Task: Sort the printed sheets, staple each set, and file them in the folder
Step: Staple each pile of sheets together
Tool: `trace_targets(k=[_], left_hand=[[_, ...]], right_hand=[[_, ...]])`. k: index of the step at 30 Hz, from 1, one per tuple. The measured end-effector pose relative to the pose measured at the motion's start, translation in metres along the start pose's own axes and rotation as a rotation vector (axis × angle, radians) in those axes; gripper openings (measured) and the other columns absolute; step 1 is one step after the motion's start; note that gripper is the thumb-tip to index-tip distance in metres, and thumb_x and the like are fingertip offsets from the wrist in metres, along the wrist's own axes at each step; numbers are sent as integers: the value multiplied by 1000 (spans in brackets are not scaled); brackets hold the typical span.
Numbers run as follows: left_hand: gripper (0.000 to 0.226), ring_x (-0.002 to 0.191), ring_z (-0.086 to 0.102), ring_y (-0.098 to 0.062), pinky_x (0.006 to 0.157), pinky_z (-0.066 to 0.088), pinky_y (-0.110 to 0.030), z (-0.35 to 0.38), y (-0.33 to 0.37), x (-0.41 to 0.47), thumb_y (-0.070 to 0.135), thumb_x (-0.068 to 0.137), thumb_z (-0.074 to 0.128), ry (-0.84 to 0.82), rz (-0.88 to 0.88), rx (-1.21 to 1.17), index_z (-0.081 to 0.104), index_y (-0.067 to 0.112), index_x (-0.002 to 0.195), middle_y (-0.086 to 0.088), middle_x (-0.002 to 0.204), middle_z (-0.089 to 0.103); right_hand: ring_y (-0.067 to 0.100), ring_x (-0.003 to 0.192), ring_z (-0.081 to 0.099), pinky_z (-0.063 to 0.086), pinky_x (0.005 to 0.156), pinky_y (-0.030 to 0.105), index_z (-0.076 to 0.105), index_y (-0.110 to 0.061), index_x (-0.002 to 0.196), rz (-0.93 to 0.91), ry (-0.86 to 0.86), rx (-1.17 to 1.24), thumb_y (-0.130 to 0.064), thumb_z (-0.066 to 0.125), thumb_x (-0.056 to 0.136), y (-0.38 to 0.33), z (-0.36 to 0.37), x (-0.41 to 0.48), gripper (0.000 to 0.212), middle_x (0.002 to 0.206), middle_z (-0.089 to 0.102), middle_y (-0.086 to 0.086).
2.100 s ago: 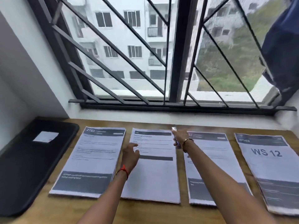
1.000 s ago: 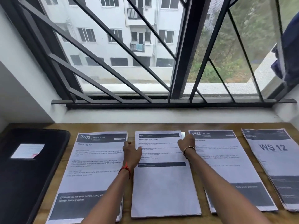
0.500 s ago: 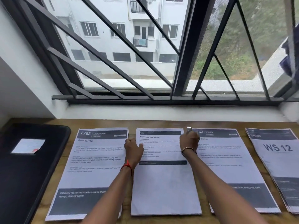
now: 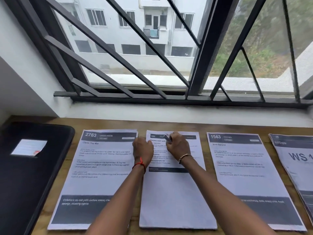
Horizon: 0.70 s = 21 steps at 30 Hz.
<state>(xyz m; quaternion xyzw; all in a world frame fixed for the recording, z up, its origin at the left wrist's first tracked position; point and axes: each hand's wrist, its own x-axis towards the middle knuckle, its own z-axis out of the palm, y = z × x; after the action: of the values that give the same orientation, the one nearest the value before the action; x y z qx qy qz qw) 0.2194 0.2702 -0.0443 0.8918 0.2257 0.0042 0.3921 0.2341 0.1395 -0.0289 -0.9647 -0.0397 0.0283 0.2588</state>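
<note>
We face a wide window whose dark metal grille [image 4: 118, 53] of straight and slanted bars fills the upper half of the view. Beyond it stand a pale apartment block and a green slope. Below the grille runs a white plastered sill [image 4: 169, 112], matte and slightly uneven.

Under the sill lies the wooden tabletop [image 4: 169, 124], brown with a visible grain. At its left end rests the black folder [image 4: 30, 184], flat, rounded at the corners, with a dull surface and a small white label [image 4: 28, 147] on its cover.

4 sets of printed sheets lie side by side to the right of the folder, all white paper with dark grey header bands. The set headed 2763 [image 4: 94, 167] lies nearest the folder, then the middle set [image 4: 174, 197], then the set headed 1563 [image 4: 245, 167], and the WS set [image 4: 298, 167] is cut off by the right edge.

Our left hand [image 4: 143, 150] sits at the upper left edge of the middle set with its fingers curled under. We cannot tell whether they pinch the paper. Our right hand [image 4: 177, 146] is clamped on a small shiny metal stapler [image 4: 167, 137], held over the top of the same set near its left corner.

A red thread [image 4: 139, 165] circles the left wrist and a beaded bracelet [image 4: 185, 156] the right.
</note>
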Motion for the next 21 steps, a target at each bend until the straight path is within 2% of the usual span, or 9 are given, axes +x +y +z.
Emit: trace_targets(k=[3,7,11,14,17,19,21], left_hand=[[25,89,60,-33,69,48,-36,0,4,1,17,88,53,7,-14,5,66,-3,83,-19,89,66],[24,106,52,-31,78,47,-40,0,9,-2,20,91,51,20,-58,53,59,-1,100,-14,108,58],[20,111,48,-30,79,44,-39,3,15,-10,17,92,50,59,-48,68,50,4,107,-13,116,53],[18,108,49,-33,82,40,-38,8,17,-14,12,91,49,119,-53,32,49,4,107,-15,114,55],[21,109,47,-35,89,34,-35,12,20,-16,7,90,50,160,-70,-21,48,1,110,-18,118,52],[25,111,46,-33,89,33,-31,13,23,-14,3,88,52,182,-106,-91,47,-2,112,-20,122,48],[25,111,45,-32,87,31,-26,15,25,-11,-1,87,52,200,-134,-179,48,-5,111,-22,121,49]], right_hand=[[32,90,57,40,65,29,50,-11,74,31,-17,24,-10,52,85,2,3,0,12,95,59,15],[31,86,57,31,62,25,31,-20,58,20,-2,51,-10,56,84,6,4,-1,38,90,59,16],[31,80,55,31,61,25,42,-9,68,35,-7,74,-9,59,83,8,7,-2,23,83,56,16],[25,70,47,29,59,25,42,-8,67,35,2,95,-9,60,82,8,8,-2,24,75,45,8],[26,68,47,28,56,25,42,-9,65,33,23,120,-8,62,80,10,10,-1,25,74,49,12],[23,67,45,25,48,20,41,-10,64,25,29,123,-9,63,80,11,11,-1,27,73,47,9],[19,67,41,22,48,11,37,-14,60,16,37,128,-9,63,80,12,11,0,33,72,43,4]])
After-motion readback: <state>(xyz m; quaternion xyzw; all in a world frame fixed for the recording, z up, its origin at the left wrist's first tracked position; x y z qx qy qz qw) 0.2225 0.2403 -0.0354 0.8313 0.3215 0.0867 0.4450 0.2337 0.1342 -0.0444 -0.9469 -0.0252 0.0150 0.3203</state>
